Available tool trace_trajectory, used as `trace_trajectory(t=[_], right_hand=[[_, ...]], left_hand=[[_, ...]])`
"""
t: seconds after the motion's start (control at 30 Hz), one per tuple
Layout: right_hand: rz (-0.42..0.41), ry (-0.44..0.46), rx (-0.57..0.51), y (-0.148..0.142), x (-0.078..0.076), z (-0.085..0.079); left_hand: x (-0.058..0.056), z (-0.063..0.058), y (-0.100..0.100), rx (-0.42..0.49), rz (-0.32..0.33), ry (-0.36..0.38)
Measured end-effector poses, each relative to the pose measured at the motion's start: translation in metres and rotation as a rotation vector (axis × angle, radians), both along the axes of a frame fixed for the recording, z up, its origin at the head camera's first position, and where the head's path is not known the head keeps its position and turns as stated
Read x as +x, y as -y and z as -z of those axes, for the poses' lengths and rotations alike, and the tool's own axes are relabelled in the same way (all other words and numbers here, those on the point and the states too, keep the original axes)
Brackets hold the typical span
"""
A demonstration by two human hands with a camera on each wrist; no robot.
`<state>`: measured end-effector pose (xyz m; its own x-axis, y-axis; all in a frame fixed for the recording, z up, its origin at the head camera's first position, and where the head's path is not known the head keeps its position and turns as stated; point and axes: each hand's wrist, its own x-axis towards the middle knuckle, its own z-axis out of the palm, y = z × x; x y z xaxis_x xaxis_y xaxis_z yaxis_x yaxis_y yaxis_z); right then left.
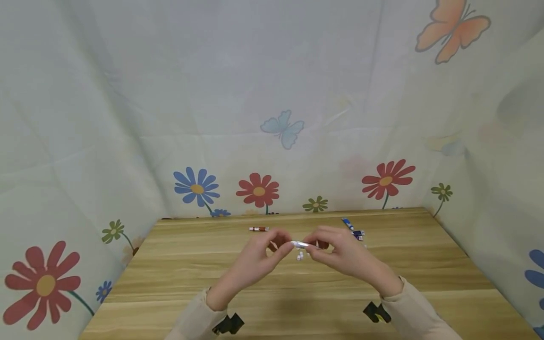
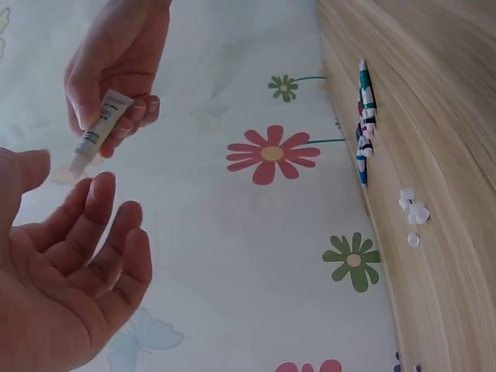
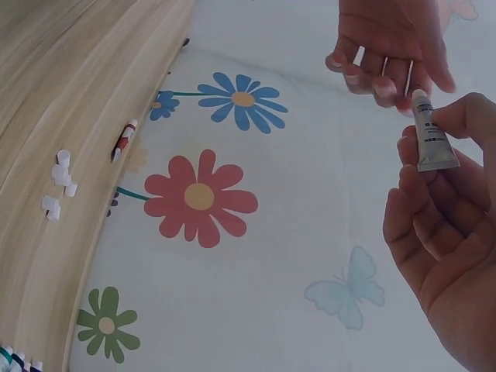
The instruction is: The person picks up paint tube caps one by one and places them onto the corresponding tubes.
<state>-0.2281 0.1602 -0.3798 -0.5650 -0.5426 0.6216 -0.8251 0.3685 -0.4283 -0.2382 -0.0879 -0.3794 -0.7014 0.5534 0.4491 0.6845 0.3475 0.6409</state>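
Note:
A small white paint tube [image 2: 102,128] with dark print is pinched between the thumb and fingers of my right hand [image 3: 453,201], above the table. Its white nozzle end points to my left hand [image 2: 74,271]. The left thumb and fingertips stand apart around that end, the fingers loosely bent. Whether they touch it I cannot tell. In the head view, both hands meet at the tube [image 1: 301,244]. Beneath them lie several small white pieces [image 1: 300,256], perhaps caps, on the wooden table.
A brown-red tube [image 1: 259,229] lies toward the table's back, left of the hands. Blue and dark tubes [image 1: 348,224] lie behind the right hand, some close together. A flower-printed cloth [image 1: 229,156] hangs along the back and sides of the wooden table [image 1: 178,264].

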Motion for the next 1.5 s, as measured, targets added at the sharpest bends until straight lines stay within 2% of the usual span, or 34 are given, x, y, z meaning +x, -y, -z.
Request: trace_trajectory(t=[0.1, 0.23, 0.4, 0.53, 0.7, 0.9, 1.0, 1.13, 1.23, 1.3, 1.4, 1.5], right_hand=[[0.006, -0.051, 0.013, 0.0017, 0.0008, -0.0002], [-0.001, -0.113, 0.022, 0.0035, 0.0012, -0.0013], [-0.018, -0.071, 0.016, 0.0028, 0.0014, -0.0015], [-0.024, -0.026, 0.005, 0.0016, 0.0022, -0.0009], [0.014, -0.014, -0.001, 0.0016, 0.0024, -0.0009], [0.066, -0.072, -0.074, -0.0017, -0.0015, 0.0003], [0.068, -0.074, -0.105, -0.0036, -0.0040, 0.0015], [0.078, -0.049, -0.111, -0.0049, -0.0049, 0.0029], [0.086, 0.014, -0.124, -0.0031, -0.0046, 0.0029], [0.087, 0.108, -0.147, -0.0019, -0.0034, 0.0025], [0.083, 0.304, -0.200, -0.0006, -0.0021, 0.0021], [0.063, 0.485, -0.254, 0.0006, -0.0023, 0.0020]], left_hand=[[0.0006, -0.0008, -0.0004, -0.035, -0.008, 0.037], [0.0003, 0.0002, -0.0014, -0.041, 0.018, 0.039], [0.0009, 0.0002, -0.0015, -0.022, 0.044, 0.010], [0.0029, 0.0004, -0.0020, -0.017, 0.041, -0.024], [0.0041, 0.0017, -0.0022, 0.025, -0.017, -0.008], [0.0001, 0.0002, 0.0019, 0.098, -0.121, 0.032], [-0.0007, -0.0022, 0.0038, 0.110, -0.133, 0.074], [-0.0013, -0.0026, 0.0034, 0.109, -0.114, 0.131], [-0.0003, -0.0032, 0.0035, 0.110, -0.107, 0.147], [0.0009, -0.0041, 0.0035, 0.108, -0.100, 0.125], [0.0018, -0.0045, 0.0039, 0.108, -0.079, 0.043], [0.0012, -0.0031, 0.0046, 0.105, -0.065, -0.076]])
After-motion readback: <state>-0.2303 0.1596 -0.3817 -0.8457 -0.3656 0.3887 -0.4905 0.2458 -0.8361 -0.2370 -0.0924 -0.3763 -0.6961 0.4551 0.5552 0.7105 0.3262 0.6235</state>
